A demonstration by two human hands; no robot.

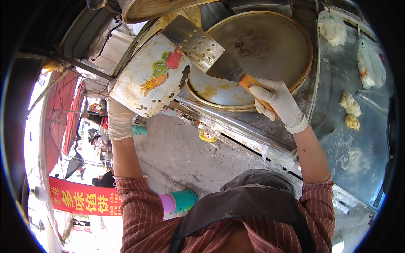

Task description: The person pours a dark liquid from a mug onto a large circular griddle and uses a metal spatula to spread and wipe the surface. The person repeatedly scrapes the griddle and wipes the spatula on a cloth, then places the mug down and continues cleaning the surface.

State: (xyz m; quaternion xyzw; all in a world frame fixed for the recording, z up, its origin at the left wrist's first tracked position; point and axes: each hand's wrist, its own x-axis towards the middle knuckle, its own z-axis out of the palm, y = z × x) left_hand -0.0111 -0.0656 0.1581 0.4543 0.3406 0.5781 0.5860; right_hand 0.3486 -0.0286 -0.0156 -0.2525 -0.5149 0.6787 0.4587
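Gloved in white, my left hand (121, 118) holds a chipped white enamel basin (136, 82) with printed vegetables, tilted on its side; its mouth faces away from the camera. My right hand (278, 98), also gloved, grips the orange wooden handle of a wide metal scraper (229, 68). The scraper's blade lies over the round griddle (272, 53), beside the corner of a perforated metal plate (196, 42) that projects from behind the basin. How the plate is held cannot be seen. Brownish residue marks the griddle's surface and its near left edge.
Pieces of dough (350, 103) lie on the metal counter (341, 142) at right, below hanging plastic bags (367, 64). A large pan (158, 9) is at the top. Teal and pink buckets (182, 201) stand on the ground. Several people and a red banner (85, 197) are at left.
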